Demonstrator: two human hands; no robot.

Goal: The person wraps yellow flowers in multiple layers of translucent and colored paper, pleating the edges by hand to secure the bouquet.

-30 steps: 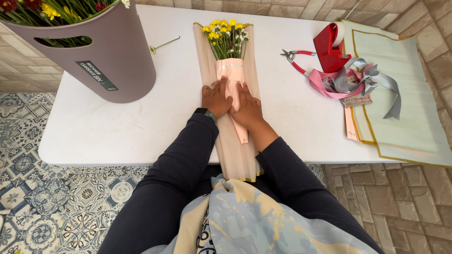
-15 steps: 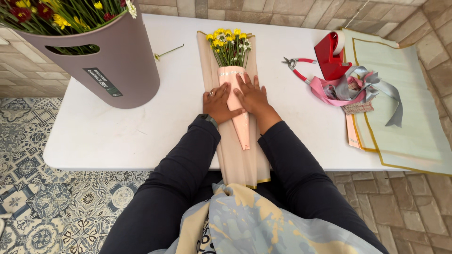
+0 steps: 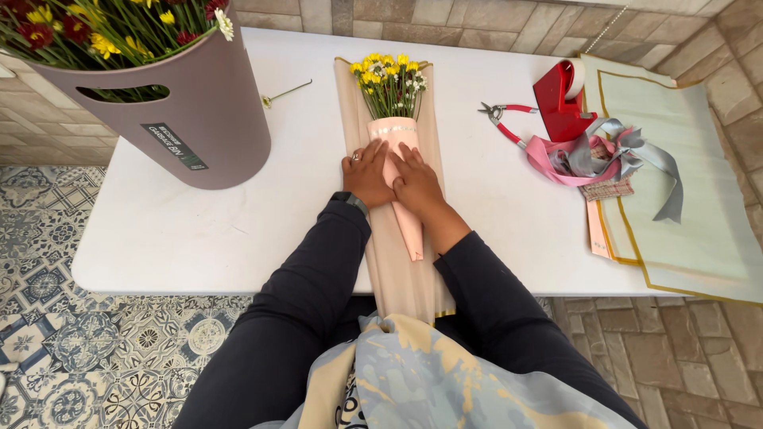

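1. Head view, against the earlier frames: the hands are seen placed much as they were, side by side on the wrapped bunch; the bouquet and the sheet beneath it lie where they lay; only the framing has shifted slightly, so that the mauve bucket (image 3: 171, 119) is shown more fully at the left.
2. Head view, the grip: the left hand (image 3: 367, 173) is laid flat, fingers spread, on the left flank of the pink cone (image 3: 404, 187); the right hand (image 3: 416, 181) is laid flat beside it, touching it; nothing is clasped; the cone is pressed down by both palms.
3. Head view, the relation: the small bouquet (image 3: 389, 83) is set at mid-table (image 3: 159, 230) on a long beige wrapping sheet (image 3: 409, 290); its long axis runs straight away from the body, blooms far, pointed tip near; the blooms lie just beyond the fingertips, the tip below the wrists; both hands are about equally near; the sheet's near end overhangs the table edge.
4. Head view, the rest: red-handled snips (image 3: 501, 117), a red tape dispenser (image 3: 560, 99), ribbons (image 3: 596, 155) and pale green paper sheets (image 3: 675, 183) are left well apart on the right.
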